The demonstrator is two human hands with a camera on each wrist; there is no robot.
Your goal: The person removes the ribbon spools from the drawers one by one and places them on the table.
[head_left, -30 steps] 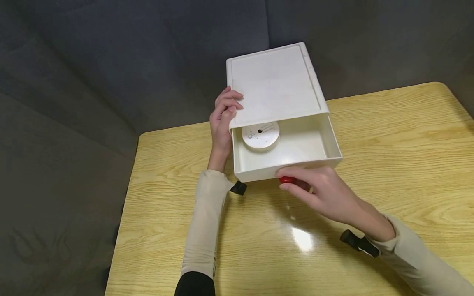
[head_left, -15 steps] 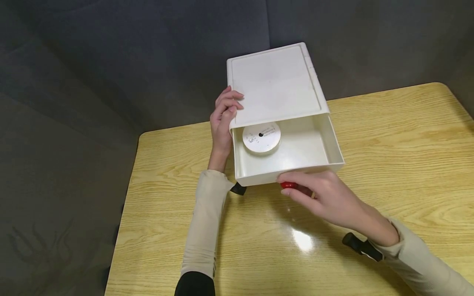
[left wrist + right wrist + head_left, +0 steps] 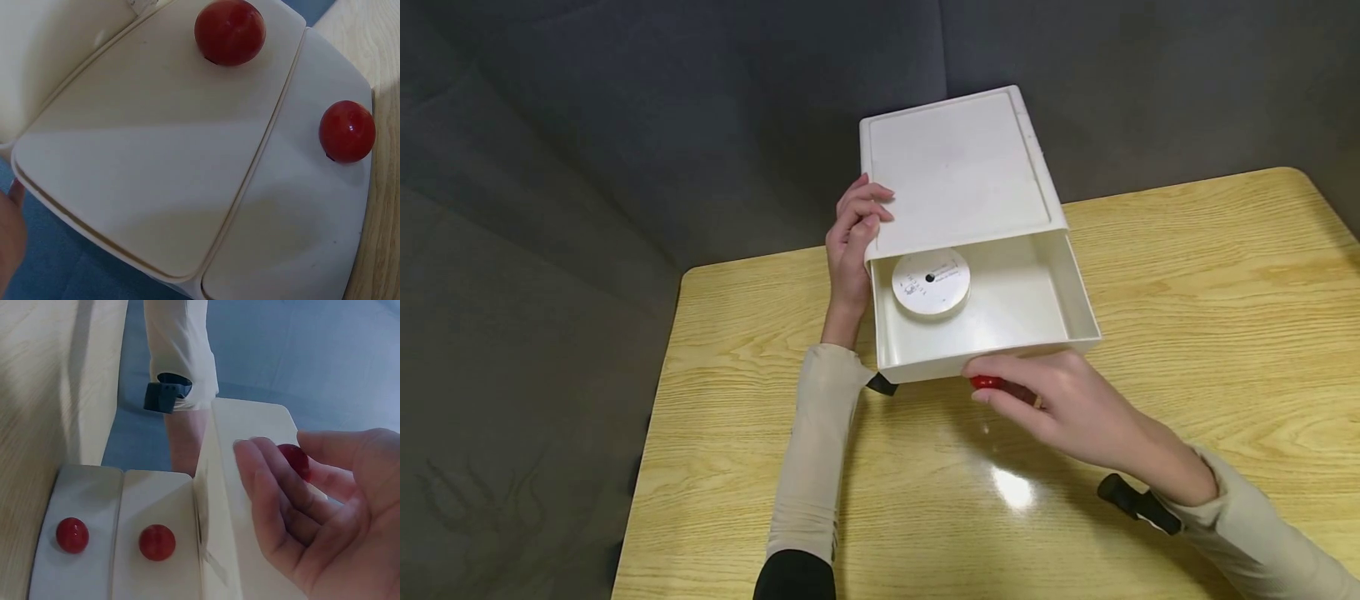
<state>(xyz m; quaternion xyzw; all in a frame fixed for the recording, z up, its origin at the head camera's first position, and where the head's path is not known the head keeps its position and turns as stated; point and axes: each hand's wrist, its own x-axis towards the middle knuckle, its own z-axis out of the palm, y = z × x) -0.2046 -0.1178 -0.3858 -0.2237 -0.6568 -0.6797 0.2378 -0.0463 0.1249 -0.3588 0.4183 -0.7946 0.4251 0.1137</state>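
A white plastic drawer cabinet (image 3: 958,175) stands at the back of the table with its top drawer (image 3: 1018,296) pulled partway out. My right hand (image 3: 1067,408) pinches that drawer's red knob (image 3: 987,382) between thumb and fingers. The other fingers curl in below the knob in the right wrist view. Inside the drawer, at its left, lies a white spool (image 3: 921,296) with a dark centre hole and printing. At the cabinet's left side my left hand (image 3: 852,242) holds the upper edge, fingers bent over onto the top. Only a sliver of that hand shows in the left wrist view.
Below, two closed drawers carry red knobs, the middle knob (image 3: 230,32) and the lowest knob (image 3: 347,131). A wood-grain table (image 3: 1210,317) bears the cabinet. Dark cloth (image 3: 737,125) hangs right behind it. Black wrist mounts (image 3: 1138,504) stick out beside the sleeves.
The top drawer has slid a little farther out toward me, with the right hand on its knob. The spool has come forward with it and turned slightly. The left hand stays in place.
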